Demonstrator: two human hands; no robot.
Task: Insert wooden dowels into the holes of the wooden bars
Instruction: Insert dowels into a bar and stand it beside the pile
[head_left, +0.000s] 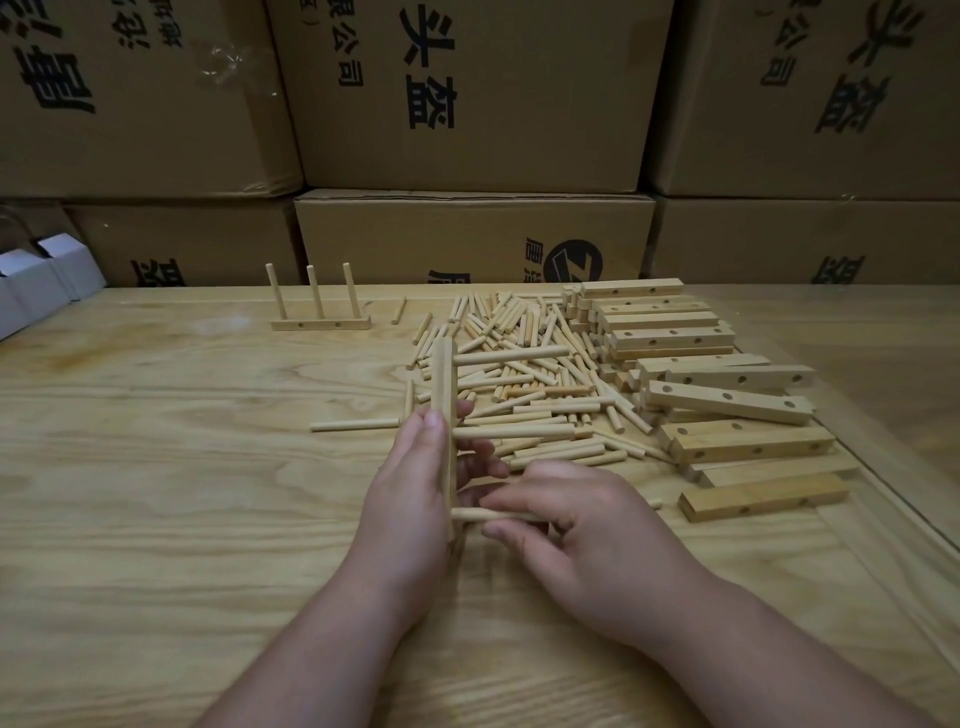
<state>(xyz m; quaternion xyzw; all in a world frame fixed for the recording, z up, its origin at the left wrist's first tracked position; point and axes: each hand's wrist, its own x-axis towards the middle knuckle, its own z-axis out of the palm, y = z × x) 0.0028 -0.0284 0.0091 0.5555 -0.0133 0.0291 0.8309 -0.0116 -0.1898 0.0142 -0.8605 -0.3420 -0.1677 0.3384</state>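
1. Holding a pale wooden bar (445, 415) upright above the desk (182, 441), I see my left hand (415, 499) gripping its lower half.
2. My right hand (582, 535) pinches the lowest dowel (493, 515) at the bar's base.
3. Three dowels jut rightward from this bar; a finished bar (320, 325) farther back carries three more.

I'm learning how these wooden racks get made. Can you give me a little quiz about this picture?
1. True or false: the finished rack at the back holds three upright dowels.
2. Which hand grips the bar: left or right?
3. How many dowels already stick out of the held bar above the dowel that the right hand pinches?

Key: 1 true. 2 left. 3 two.
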